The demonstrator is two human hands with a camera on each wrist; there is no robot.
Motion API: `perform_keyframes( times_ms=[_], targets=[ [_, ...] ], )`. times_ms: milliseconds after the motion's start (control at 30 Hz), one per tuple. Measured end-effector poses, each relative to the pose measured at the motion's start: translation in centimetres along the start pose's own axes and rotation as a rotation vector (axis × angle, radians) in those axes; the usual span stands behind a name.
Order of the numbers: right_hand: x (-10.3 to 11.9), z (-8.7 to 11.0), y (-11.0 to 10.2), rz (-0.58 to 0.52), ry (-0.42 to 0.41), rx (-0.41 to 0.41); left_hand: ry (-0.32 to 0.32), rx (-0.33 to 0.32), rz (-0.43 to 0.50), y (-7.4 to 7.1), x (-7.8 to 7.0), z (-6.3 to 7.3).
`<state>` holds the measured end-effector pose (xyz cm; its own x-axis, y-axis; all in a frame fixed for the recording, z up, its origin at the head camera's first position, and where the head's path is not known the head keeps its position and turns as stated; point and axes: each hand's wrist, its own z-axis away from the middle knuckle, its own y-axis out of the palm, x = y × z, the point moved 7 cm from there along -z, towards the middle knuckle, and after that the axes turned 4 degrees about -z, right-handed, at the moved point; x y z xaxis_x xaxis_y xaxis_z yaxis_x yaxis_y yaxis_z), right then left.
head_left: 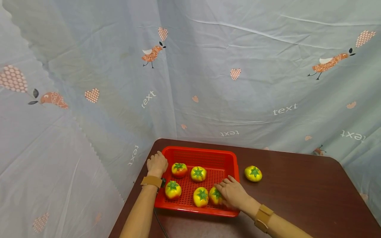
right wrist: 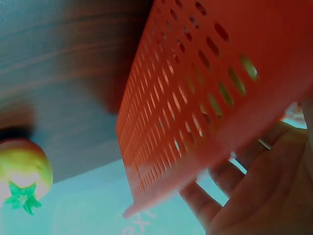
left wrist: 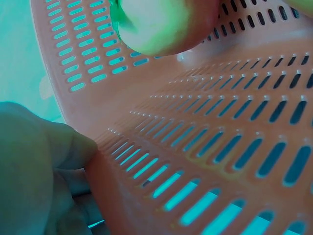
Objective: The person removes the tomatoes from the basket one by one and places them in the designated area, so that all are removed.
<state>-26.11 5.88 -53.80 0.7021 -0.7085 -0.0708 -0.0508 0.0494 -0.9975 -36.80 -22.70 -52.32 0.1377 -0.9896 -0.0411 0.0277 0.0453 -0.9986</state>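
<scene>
A red plastic basket [head_left: 194, 209] with slotted walls sits on the table. My left hand [head_left: 157, 163] grips its left rim, with the thumb [left wrist: 73, 146] at the rim and other fingers outside the wall in the left wrist view. Several yellow-and-red tomato-like toy fruits with green star-shaped tops lie inside. My right hand [head_left: 233, 192] reaches over the right rim, its fingers loosely extended beside the front-right toy fruit [head_left: 215, 195] and partly covering it. In the right wrist view, the fingers [right wrist: 200, 200] are spread behind the rim.
Another yellow toy fruit [head_left: 253, 174] lies on the dark brown table [head_left: 297, 191], right of the basket. A pale printed curtain [head_left: 208, 109] hangs behind and left of the table. A thin dark cable [head_left: 159, 223] runs down by my left forearm.
</scene>
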Motion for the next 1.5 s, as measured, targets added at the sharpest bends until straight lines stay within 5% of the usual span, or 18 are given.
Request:
perform_keyframes(
  times_ms=[800,1267,1500],
  targets=[
    [-3.6,0.5,-4.3,-0.161,0.099,-0.148,0.003,0.005,0.007,0.2,0.0,0.0],
    [-4.8,0.8,-5.7,-0.152,0.119,-0.179,0.01,0.009,-0.006,0.0,-0.1,-0.1],
    [-6.4,1.9,-7.4,-0.133,0.156,-0.259,0.01,-0.002,-0.009,-0.1,-0.1,0.0]
  ],
)
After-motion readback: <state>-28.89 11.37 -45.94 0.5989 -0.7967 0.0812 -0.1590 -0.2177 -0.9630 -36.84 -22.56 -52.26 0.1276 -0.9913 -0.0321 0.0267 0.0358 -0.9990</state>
